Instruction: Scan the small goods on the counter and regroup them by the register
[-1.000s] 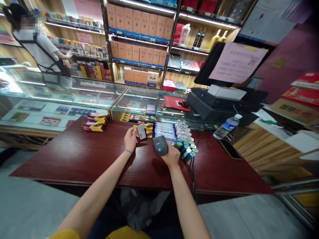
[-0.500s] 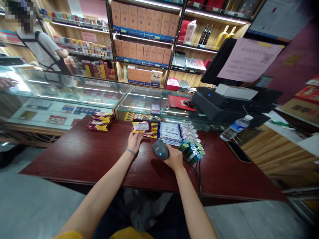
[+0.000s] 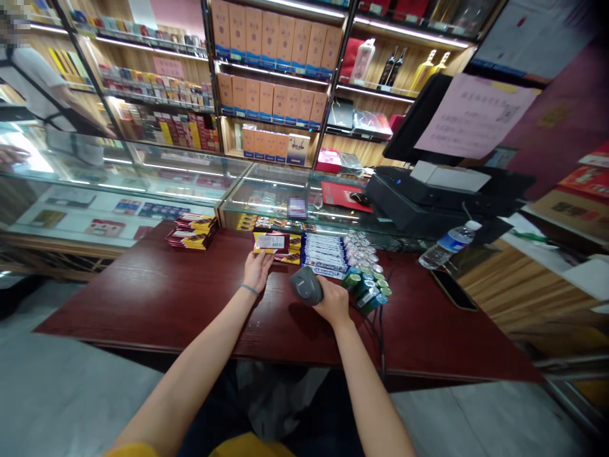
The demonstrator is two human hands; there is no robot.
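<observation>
My right hand (image 3: 333, 300) is closed round a grey handheld scanner (image 3: 307, 285), held just above the dark red table (image 3: 143, 298). My left hand (image 3: 257, 268) lies palm down with its fingers stretched toward a red and yellow flat packet (image 3: 271, 242), whose white label faces up on a small pile. The fingertips touch the packet's near edge. Right of the pile lie blue and white packets (image 3: 325, 252) and several small green and silver tubes (image 3: 365, 279).
A stack of red and yellow packets (image 3: 193, 230) sits at the table's far left. A water bottle (image 3: 445, 245) and a dark phone (image 3: 453, 290) lie at the right. Glass display counters (image 3: 143, 184), a till (image 3: 428, 197) and stocked shelves stand behind. Another person (image 3: 33, 82) stands far left.
My left hand has laid the upright packet flat on the pile and now rests by it. The scanner has turned, its blue light gone from sight. The other person has moved left.
</observation>
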